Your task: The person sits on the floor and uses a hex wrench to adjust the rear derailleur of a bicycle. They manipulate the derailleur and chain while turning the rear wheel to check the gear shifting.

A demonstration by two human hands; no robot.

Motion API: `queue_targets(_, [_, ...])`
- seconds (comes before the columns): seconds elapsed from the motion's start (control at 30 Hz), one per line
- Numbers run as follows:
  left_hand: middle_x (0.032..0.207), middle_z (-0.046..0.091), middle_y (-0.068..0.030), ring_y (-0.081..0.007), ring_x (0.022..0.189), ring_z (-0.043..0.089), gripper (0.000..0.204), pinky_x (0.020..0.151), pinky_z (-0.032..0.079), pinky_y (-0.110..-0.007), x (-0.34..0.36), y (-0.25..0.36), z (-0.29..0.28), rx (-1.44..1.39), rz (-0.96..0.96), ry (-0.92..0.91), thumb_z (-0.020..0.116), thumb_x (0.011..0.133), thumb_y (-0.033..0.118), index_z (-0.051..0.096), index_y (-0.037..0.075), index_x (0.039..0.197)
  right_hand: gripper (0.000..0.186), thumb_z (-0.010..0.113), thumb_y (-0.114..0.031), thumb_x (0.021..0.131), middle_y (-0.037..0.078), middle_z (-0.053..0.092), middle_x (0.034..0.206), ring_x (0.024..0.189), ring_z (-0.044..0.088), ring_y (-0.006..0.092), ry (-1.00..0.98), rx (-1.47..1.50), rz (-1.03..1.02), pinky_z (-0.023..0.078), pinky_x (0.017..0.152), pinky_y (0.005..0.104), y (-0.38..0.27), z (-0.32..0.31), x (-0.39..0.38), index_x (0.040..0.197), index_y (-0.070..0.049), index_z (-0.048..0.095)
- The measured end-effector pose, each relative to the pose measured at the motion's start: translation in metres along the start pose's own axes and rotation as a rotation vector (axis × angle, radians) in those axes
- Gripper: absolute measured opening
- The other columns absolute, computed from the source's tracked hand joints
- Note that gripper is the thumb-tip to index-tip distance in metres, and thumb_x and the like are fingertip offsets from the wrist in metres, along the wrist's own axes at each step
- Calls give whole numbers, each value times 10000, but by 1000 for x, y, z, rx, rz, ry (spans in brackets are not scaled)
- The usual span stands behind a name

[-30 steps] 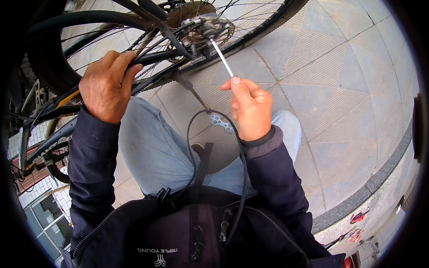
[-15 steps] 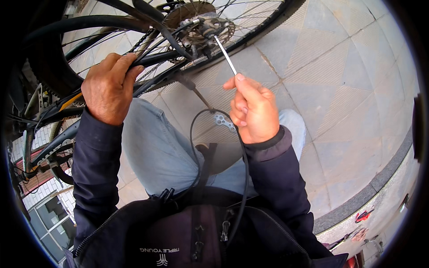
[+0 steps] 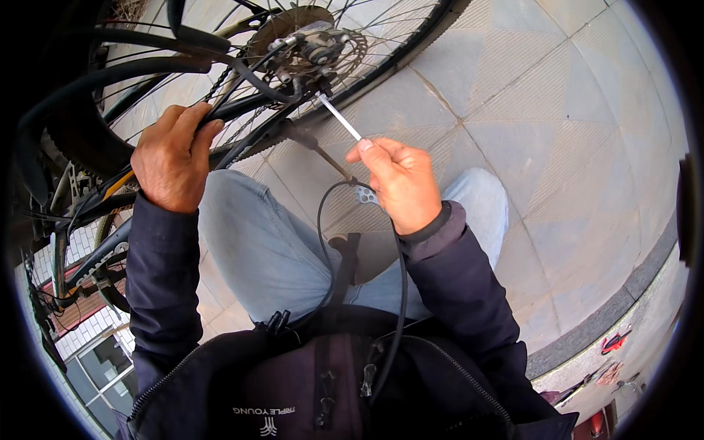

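Observation:
My left hand (image 3: 172, 158) is closed around a black tube (image 3: 246, 106) of a bicycle frame, beside the wheel. In my right hand (image 3: 411, 183), a slim silver wrench (image 3: 341, 120) is pinched between thumb and fingers. Its far end is just below the disc brake caliper (image 3: 323, 51) at the wheel hub; I cannot tell whether it touches anything there. Around the hub are the thin brake rotor (image 3: 357, 50) and the spokes. The tyre (image 3: 389, 77) runs diagonally past the wrench.
A brown bar like a kickstand (image 3: 326, 155) slants down to the paving. By its foot lies a flat silver multi-hole wrench (image 3: 366, 195), partly behind my right hand. A black cable (image 3: 320, 220) loops over my lap. Another bicycle part, a chainring (image 3: 110, 260), shows at left.
My right hand has moved down and slightly left, taking the wrench from the hub's centre to below the caliper. My left hand keeps its grip on the tube; the view has shifted a little.

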State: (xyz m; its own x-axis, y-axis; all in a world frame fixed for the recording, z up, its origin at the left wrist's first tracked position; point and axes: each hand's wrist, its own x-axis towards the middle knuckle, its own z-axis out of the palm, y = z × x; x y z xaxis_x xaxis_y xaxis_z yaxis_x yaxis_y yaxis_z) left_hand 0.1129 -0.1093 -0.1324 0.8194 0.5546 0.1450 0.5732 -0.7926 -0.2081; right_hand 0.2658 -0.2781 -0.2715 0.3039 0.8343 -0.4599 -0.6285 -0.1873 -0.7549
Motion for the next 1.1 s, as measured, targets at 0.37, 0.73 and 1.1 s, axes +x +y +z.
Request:
queue_targets(0.37, [813,626,-83,-286,691,608,192,609,465,-352,1,3,0,5,-12,-15,702,790,157,669,55,950,291,545,-249,916,-32,466,593,572,431,64,88,75,-17,367,524,225,3,-1,7,812,-7,669])
queue_targets(0.73, [816,634,-86,-279,690,613,196,613,469,-348,1,4,-1,3,-15,-11,704,788,148,671,52,955,256,564,-254,929,-59,386,569,425,284,16,47,209,45,229,387,190,3,3,12,877,-18,649])
queue_targets(1.1, [814,629,-89,-281,688,610,185,614,471,-347,2,3,-2,4,-2,-14,702,791,145,671,49,946,263,525,-260,956,-54,326,533,410,237,44,6,312,166,223,379,216,0,4,15,917,-3,561])
